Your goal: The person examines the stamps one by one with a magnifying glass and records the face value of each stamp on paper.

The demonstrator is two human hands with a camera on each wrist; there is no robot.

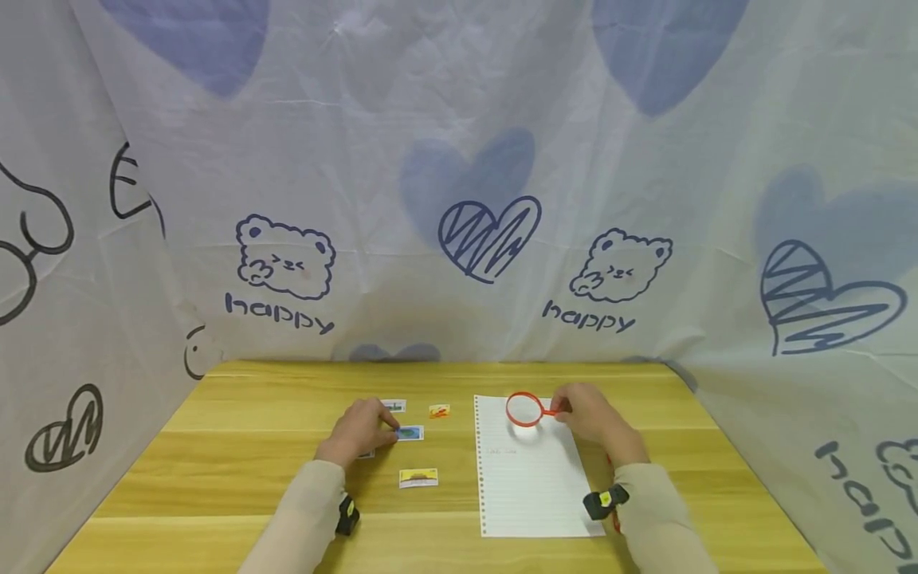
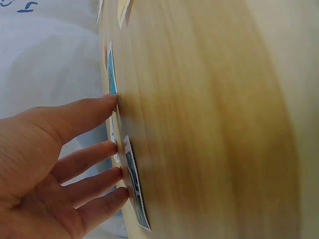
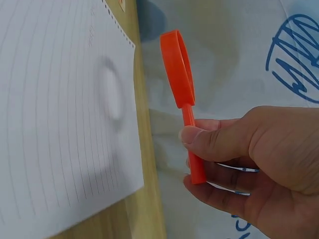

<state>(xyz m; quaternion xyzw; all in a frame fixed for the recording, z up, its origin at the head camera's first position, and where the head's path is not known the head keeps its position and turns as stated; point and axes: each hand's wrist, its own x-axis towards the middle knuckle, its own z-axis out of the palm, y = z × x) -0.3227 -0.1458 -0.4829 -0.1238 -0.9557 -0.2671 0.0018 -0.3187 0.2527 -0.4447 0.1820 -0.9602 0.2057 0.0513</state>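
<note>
My right hand holds a red magnifying glass by its handle, thumb against the fingers, with the lens raised over the top of a lined sheet of paper. In the right wrist view the lens casts a ring-shaped shadow on that sheet. On the left, my left hand touches the left end of a blue stamp with the thumb tip; the index finger is hidden behind the thumb in the left wrist view. Its other fingers extend near a dark stamp on the table.
A yellow stamp lies nearer the front, a small orange-and-yellow stamp farther back. Another pale stamp sits behind the left hand. Something red shows beside the right wrist. A printed cloth hangs behind the wooden table.
</note>
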